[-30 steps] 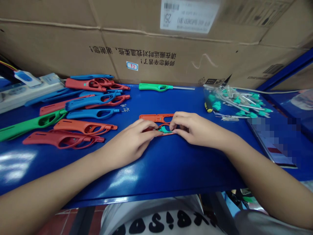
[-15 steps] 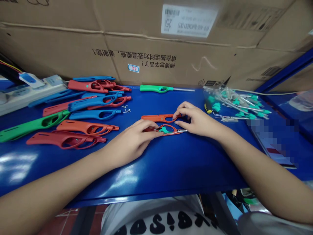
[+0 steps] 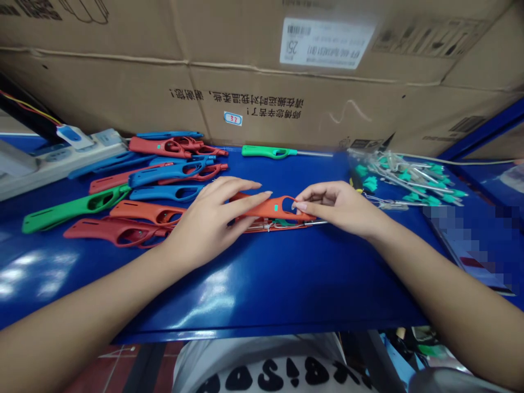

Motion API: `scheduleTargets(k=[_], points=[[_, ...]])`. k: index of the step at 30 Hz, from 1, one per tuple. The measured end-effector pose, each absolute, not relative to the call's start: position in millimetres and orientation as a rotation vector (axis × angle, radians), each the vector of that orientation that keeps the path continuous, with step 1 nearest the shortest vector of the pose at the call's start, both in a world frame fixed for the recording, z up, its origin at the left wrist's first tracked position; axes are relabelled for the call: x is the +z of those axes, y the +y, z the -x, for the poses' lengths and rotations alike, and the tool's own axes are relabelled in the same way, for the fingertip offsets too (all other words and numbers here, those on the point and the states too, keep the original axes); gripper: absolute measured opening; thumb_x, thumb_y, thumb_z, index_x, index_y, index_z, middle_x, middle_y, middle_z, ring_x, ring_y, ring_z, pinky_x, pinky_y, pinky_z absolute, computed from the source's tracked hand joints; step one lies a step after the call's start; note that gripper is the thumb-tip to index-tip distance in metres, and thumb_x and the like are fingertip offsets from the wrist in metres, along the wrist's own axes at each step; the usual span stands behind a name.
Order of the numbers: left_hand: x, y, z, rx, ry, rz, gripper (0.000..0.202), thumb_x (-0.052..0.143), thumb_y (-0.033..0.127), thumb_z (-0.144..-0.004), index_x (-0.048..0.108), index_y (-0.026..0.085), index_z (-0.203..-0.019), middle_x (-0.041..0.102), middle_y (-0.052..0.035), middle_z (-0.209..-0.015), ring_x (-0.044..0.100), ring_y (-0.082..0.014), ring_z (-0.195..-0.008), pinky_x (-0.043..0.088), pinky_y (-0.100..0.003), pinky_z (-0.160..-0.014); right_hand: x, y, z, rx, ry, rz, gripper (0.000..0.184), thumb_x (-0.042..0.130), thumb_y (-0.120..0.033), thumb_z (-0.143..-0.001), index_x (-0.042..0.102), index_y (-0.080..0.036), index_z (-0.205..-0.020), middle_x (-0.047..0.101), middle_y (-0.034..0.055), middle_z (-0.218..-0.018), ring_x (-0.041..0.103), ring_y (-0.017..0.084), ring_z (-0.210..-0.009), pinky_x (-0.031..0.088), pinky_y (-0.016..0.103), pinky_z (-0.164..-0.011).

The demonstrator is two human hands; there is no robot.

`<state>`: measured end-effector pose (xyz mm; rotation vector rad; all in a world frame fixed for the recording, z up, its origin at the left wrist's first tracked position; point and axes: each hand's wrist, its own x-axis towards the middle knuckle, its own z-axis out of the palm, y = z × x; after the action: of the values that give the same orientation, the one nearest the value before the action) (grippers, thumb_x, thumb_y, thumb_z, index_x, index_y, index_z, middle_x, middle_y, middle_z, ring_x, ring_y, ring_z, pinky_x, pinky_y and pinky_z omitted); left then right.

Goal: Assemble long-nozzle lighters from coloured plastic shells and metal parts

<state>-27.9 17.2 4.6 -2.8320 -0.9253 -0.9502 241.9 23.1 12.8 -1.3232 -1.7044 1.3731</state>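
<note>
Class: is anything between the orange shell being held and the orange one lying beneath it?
Nothing visible. The held shell sits right over the lower shell, whose green insert lies inside it.

The orange cover shell [image 3: 272,208], a second ago flat on the tabletop [image 3: 286,284] at 12 o'clock of the open lighter half [image 3: 282,225], now sits over it. The right hand [image 3: 339,207] leaves the lower half and pinches the cover's 3 o'clock end. The left hand [image 3: 208,218] now spreads its fingers flat on the 9 o'clock end.
</note>
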Motion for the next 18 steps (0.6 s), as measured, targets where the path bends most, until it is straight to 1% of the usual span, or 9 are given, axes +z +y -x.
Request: scheduleTargets(k=[1,3,6,9,12,14,18], points=[[4.7,16.5,27.9,-0.944,-0.919,2.845,0.035,0.059,0.019,-0.096,0.062,0.02,-0.131,0.068,-0.0114,-0.12,0.062,-0.0251,-0.11,0.051,-0.044,-0.095,12.6,22.6,-241.4,1.357,-1.73,1.312,0.023,0.074,-0.041,-0.078,0.071,-0.02,-0.087,0.072,0.0033,-0.082,0.066,0.018,-0.074,0.052,0.034,-0.071],[4.3,14.9,27.6,-0.928,-0.921,2.883,0.033,0.06,0.023,-0.097,0.064,0.017,-0.129,0.07,-0.0103,-0.11,0.065,-0.0228,-0.1,0.053,-0.039,-0.087,12.0,21.5,-240.6,1.279,-1.802,1.288,0.024,0.07,-0.041,-0.082,0.071,-0.021,-0.095,0.071,0.0034,-0.084,0.065,0.018,-0.075,0.052,0.034,-0.069],[3.3,13.1,27.5,-0.878,-0.969,2.952,0.035,0.06,0.028,-0.097,0.065,0.015,-0.128,0.07,-0.009,-0.103,0.066,-0.02,-0.09,0.054,-0.034,-0.08,12.3,19.0,-239.8,1.173,-1.982,1.229,0.032,0.067,-0.044,-0.085,0.07,-0.022,-0.108,0.07,0.0033,-0.088,0.063,0.018,-0.076,0.051,0.033,-0.068],[2.4,13.3,28.5,-0.779,-1.04,3.025,0.037,0.06,0.033,-0.097,0.065,0.018,-0.131,0.069,-0.0078,-0.103,0.066,-0.0197,-0.09,0.054,-0.032,-0.078,12.5,17.1,-239.6,1.03,-2.152,1.164,0.037,0.073,-0.046,-0.082,0.07,-0.02,-0.109,0.069,0.0035,-0.093,0.062,0.018,-0.081,0.05,0.033,-0.074],[2.1,15.3,29.7,-0.673,-1.108,3.056,0.042,0.062,0.037,-0.095,0.063,0.021,-0.133,0.067,-0.0076,-0.106,0.065,-0.0213,-0.093,0.054,-0.034,-0.08,9.9,17.6,-240.3,0.831,-2.258,1.105,0.037,0.074,-0.043,-0.084,0.07,-0.018,-0.11,0.065,0.0046,-0.093,0.06,0.018,-0.082,0.048,0.032,-0.075],[2.3,16.7,30.0,-0.626,-1.137,3.075,0.04,0.063,0.036,-0.094,0.064,0.021,-0.131,0.067,-0.0077,-0.106,0.064,-0.0219,-0.095,0.053,-0.035,-0.083,7.1,18.9,-241.1,0.765,-2.307,1.067,0.035,0.073,-0.042,-0.085,0.07,-0.018,-0.111,0.064,0.006,-0.096,0.06,0.018,-0.085,0.049,0.032,-0.076],[4.0,16.9,30.3,-0.555,-1.198,3.103,0.032,0.066,0.034,-0.091,0.068,0.021,-0.12,0.066,-0.0066,-0.106,0.063,-0.0219,-0.094,0.052,-0.034,-0.082,3.3,20.9,-241.9,0.713,-2.376,1.041,0.032,0.072,-0.039,-0.086,0.071,-0.02,-0.112,0.062,0.0079,-0.105,0.061,0.02,-0.093,0.05,0.036,-0.086]])
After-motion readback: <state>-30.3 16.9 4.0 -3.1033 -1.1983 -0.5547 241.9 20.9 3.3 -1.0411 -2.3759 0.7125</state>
